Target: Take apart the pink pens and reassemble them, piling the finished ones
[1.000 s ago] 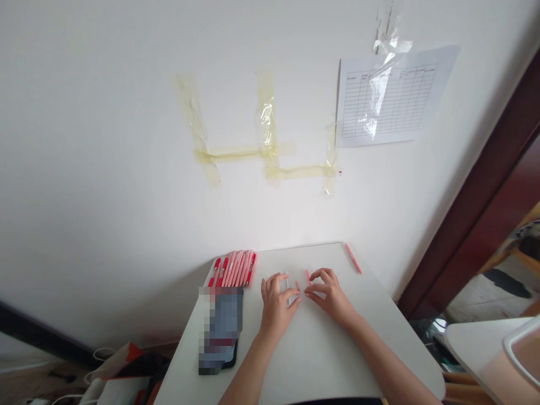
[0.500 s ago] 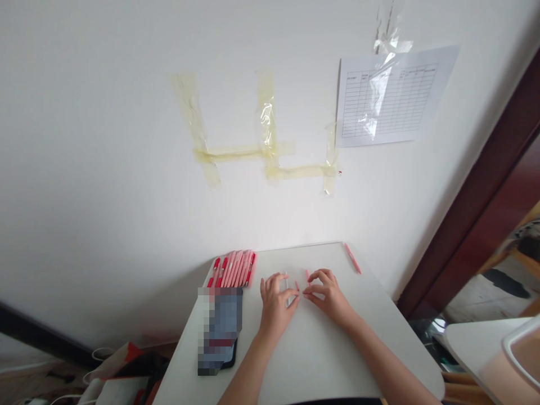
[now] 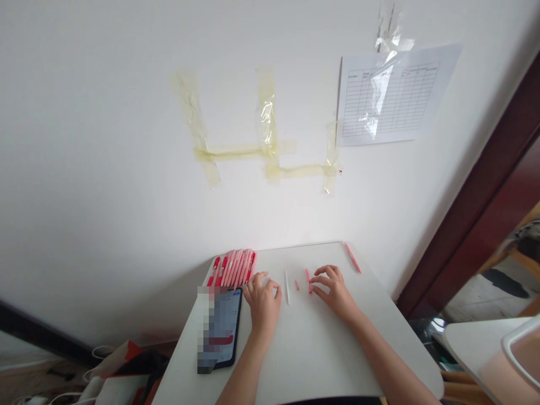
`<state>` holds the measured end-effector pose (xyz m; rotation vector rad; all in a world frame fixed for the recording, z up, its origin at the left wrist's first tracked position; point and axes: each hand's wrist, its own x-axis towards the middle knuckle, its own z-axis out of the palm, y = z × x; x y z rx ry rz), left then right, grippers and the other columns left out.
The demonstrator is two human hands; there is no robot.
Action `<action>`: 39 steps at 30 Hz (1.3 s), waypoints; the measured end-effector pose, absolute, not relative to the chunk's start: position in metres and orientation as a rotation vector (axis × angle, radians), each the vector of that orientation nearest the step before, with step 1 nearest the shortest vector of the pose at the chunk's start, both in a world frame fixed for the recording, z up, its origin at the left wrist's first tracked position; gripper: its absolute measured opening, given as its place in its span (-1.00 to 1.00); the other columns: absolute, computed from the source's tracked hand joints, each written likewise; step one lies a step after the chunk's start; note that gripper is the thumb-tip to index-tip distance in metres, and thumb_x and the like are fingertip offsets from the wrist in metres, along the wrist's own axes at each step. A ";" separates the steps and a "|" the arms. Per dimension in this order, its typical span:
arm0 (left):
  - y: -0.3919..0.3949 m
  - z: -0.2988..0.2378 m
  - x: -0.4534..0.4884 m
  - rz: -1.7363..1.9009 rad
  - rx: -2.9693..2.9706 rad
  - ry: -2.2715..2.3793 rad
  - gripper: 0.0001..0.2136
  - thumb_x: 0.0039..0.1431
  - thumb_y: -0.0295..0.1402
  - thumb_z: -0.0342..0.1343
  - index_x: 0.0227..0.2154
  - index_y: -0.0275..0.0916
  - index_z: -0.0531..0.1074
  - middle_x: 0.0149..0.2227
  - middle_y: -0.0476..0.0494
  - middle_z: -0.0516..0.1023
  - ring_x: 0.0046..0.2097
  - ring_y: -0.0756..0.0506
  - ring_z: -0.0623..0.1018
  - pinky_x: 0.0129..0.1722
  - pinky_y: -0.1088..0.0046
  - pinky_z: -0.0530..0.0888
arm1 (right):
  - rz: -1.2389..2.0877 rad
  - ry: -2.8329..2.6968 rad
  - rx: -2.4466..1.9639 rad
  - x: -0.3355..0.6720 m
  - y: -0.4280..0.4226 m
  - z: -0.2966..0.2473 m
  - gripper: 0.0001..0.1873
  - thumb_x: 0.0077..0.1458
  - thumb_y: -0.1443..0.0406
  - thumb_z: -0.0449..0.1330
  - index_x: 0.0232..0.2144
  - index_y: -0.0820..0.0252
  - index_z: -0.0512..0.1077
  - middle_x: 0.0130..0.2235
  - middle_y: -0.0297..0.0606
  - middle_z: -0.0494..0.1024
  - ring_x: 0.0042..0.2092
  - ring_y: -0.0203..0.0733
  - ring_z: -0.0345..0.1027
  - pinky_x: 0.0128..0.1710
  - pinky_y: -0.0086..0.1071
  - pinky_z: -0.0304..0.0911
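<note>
My left hand [image 3: 262, 301] hovers over the table left of the white refill [image 3: 287, 288], with its fingers curved and apart. I see nothing held in it. My right hand [image 3: 335, 292] has its fingers bent and spread, the thumb and forefinger tips at the right edge of a pink pen barrel [image 3: 307, 275]. Whether they touch the barrel is hard to tell. Between the refill and the barrel lies a short pink pen piece [image 3: 296, 285].
A row of several pink and red pens [image 3: 236, 268] lies at the table's back left, with a phone [image 3: 228, 332], partly blurred out, in front. One pink pen [image 3: 352, 257] lies at the back right. Behind the white table [image 3: 312, 360] rises a wall with a taped paper sheet [image 3: 392, 95].
My left hand has moved left, away from the refill, which now shows fully. My right hand has shifted slightly right and its fingertips have moved away from the short pink piece.
</note>
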<state>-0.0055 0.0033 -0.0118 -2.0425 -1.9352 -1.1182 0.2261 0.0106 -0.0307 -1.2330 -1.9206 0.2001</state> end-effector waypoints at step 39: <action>0.005 -0.022 -0.009 -0.925 -2.024 -2.061 -0.94 0.09 -0.39 0.19 -0.39 -0.13 0.56 0.02 -0.18 0.49 0.12 -0.29 0.36 0.18 -0.12 0.20 | 0.104 -1.896 -1.418 0.241 0.032 -0.066 -0.67 0.23 0.31 0.09 -0.04 0.12 0.57 0.07 -0.10 0.57 0.16 0.05 0.39 0.19 0.02 0.28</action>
